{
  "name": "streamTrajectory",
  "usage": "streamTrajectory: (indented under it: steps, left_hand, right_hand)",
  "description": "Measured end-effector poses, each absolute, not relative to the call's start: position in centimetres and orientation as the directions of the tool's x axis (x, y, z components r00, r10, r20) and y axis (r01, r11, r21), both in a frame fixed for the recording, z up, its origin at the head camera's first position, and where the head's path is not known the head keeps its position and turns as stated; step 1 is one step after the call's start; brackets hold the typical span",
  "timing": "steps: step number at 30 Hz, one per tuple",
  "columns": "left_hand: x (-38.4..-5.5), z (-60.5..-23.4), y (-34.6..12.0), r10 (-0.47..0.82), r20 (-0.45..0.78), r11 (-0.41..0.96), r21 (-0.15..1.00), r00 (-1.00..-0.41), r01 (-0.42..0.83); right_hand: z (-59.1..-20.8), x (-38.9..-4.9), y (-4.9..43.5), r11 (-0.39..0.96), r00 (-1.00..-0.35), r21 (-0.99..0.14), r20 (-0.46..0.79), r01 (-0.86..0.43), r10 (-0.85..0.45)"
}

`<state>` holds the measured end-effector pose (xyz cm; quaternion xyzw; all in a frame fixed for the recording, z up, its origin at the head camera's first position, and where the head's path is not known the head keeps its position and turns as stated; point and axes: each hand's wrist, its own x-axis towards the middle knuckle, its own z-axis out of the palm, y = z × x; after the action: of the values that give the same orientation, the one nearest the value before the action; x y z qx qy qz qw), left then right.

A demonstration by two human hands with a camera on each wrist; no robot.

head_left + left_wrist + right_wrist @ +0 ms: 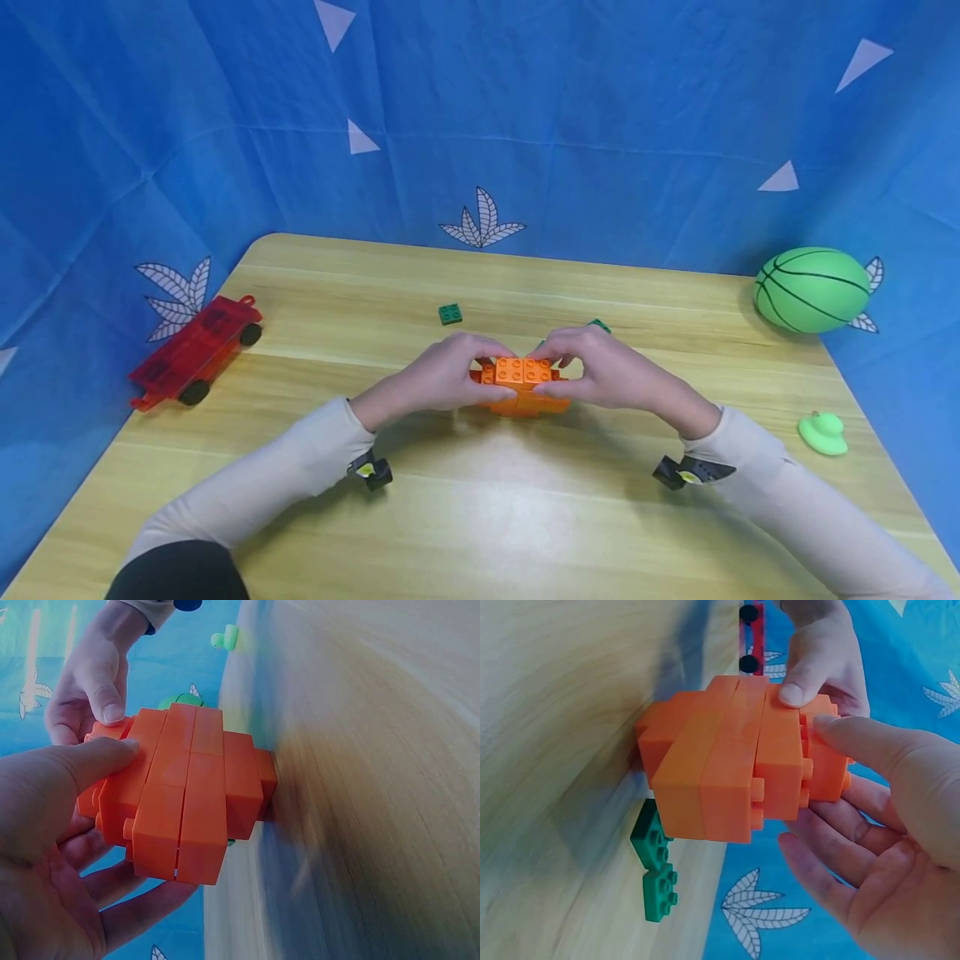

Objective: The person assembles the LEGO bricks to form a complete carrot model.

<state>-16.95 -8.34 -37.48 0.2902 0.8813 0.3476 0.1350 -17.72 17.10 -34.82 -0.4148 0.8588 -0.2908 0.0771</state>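
Observation:
A stepped block of orange toy building bricks stands at the middle of the table, studs facing up in the head view. My left hand grips its left side, thumb on the near face and fingers behind. From the right, my right hand pinches the upper bricks between thumb and fingers. In the left wrist view the stack of orange bricks is wide in the middle and narrower at top and bottom. Both thumbs lie on its upper layers, and the narrow bottom reaches the tabletop. Fingers hide part of its far side.
A green brick lies behind the left hand. Two green bricks lie close together behind the block, partly hidden in the head view. A red toy wagon stands far left; a green ball and green rubber duck are at right.

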Motion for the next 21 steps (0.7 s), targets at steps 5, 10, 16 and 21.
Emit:
streamTrajectory:
  steps: [5,10,16,21]
  left_hand:
    - [-16.9,-37.4,-8.3,0.602,-0.046,0.597,0.689,-0.797,0.412]
    - [-17.0,-37.5,-8.4,0.607,-0.041,0.595,0.686,-0.794,0.42]
    - [-17.0,-37.5,-8.3,0.614,-0.035,0.588,0.686,-0.788,0.428]
    - [-16.9,-37.4,-8.3,0.624,-0.029,0.579,0.689,-0.781,0.437]
  right_hand:
    - [-34.4,-17.6,17.0,0.506,-0.644,-0.546,0.084,-0.668,-0.76]
    - [-34.1,-17.6,16.8,0.506,-0.63,-0.526,0.074,-0.684,-0.773]
    - [-33.7,-17.8,16.8,0.511,-0.616,-0.513,0.045,-0.689,-0.786]
    - [-33.5,-17.8,16.9,0.519,-0.615,-0.509,0.027,-0.687,-0.788]
